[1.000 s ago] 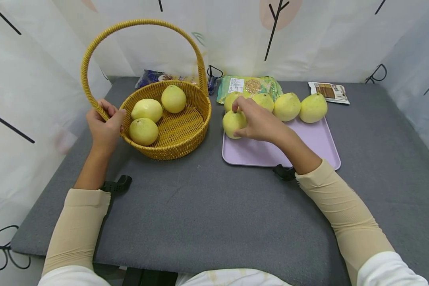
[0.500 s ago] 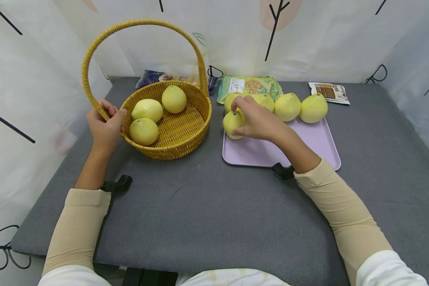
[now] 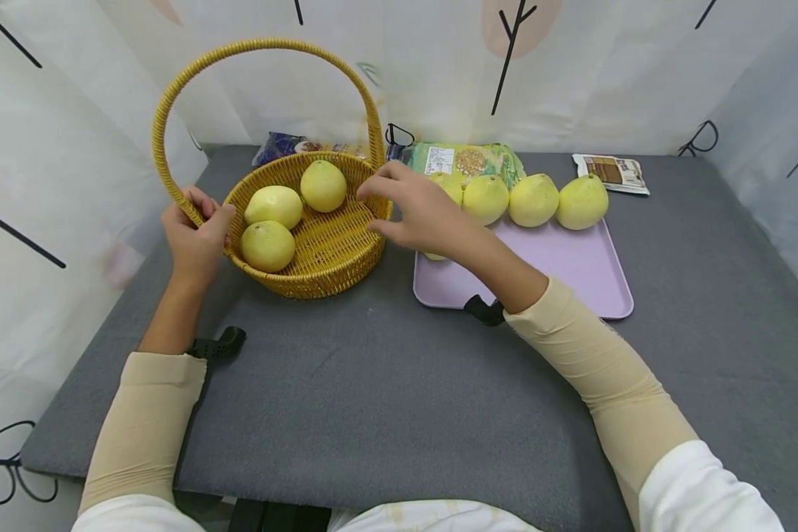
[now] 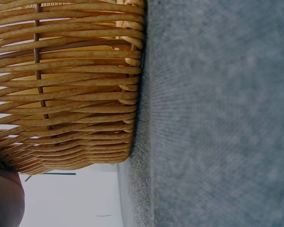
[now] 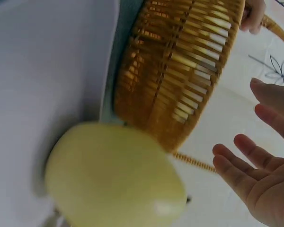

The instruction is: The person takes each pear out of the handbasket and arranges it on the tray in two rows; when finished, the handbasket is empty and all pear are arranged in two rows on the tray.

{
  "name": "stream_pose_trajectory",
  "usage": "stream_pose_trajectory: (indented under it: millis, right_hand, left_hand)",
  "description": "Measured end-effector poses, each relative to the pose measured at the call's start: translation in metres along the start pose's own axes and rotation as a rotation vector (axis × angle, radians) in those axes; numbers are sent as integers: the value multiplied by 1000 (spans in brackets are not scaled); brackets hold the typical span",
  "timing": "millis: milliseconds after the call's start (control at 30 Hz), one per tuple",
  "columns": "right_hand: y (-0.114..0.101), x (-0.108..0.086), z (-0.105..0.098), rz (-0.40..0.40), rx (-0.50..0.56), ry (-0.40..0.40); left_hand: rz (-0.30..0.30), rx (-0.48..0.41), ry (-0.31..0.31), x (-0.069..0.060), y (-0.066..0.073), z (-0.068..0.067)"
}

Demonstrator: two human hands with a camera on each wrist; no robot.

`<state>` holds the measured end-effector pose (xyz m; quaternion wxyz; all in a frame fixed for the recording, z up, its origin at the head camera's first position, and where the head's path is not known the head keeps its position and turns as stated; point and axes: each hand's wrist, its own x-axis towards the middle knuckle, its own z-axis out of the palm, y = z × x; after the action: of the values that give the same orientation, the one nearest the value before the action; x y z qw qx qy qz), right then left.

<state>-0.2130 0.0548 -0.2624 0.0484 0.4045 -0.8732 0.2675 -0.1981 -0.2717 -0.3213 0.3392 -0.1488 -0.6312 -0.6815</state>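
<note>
A yellow wicker basket (image 3: 332, 270) stands on the left of the table with three yellow-green pears in it, one of them a pear (image 3: 323, 185) toward the back. My left hand (image 3: 196, 229) grips the base of its tall handle (image 3: 162, 140). Over the basket's right rim, my right hand (image 3: 415, 207) is held with fingers spread and nothing in it. On the lilac tray (image 3: 558, 251), a row of pears (image 3: 534, 199) lines the back edge. Another pear (image 5: 113, 175), close up in the right wrist view, is mostly hidden by my right hand and wrist in the head view.
Behind the tray lies a green food packet (image 3: 471, 160), and a small brown-and-white packet (image 3: 612, 174) is at its back right. A blue packet (image 3: 282, 145) lies behind the basket. A patterned curtain (image 3: 439, 74) closes off the back of the grey table (image 3: 372, 384).
My right hand has let go of the front-left pear and moved left to the basket's rim. That pear stays on the tray. My left hand keeps its grip.
</note>
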Motion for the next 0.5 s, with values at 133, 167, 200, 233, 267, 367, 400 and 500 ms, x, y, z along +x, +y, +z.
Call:
stream_pose_trajectory:
  millis: [133,167,200,233,267,367,400,500]
  right_hand:
    - [-15,20,14,-77,-7,-27]
    - [-19,25,17,-91,-8,-40]
    - [-22,30,21,-106,-8,-56]
    - [-26,34,25,-119,-8,-72]
    - [-29,39,29,-132,-3,-89]
    - [-39,51,41,-167,9,-137]
    - [-41,55,46,-178,8,-151]
    - [-49,65,58,-193,-34,-204]
  left_hand:
    - [3,11,-6,0,0,0]
    - [2,12,-5,0,0,0]
    - [4,16,-6,0,0,0]
    - [4,15,-6,-1,0,-1]
    - [1,9,-4,-1,-1,-1]
    - [-3,1,-3,-1,-1,-2]
    - [-6,-4,-3,-1,-1,-3]
    - [-13,-14,-1,0,-2,-4]
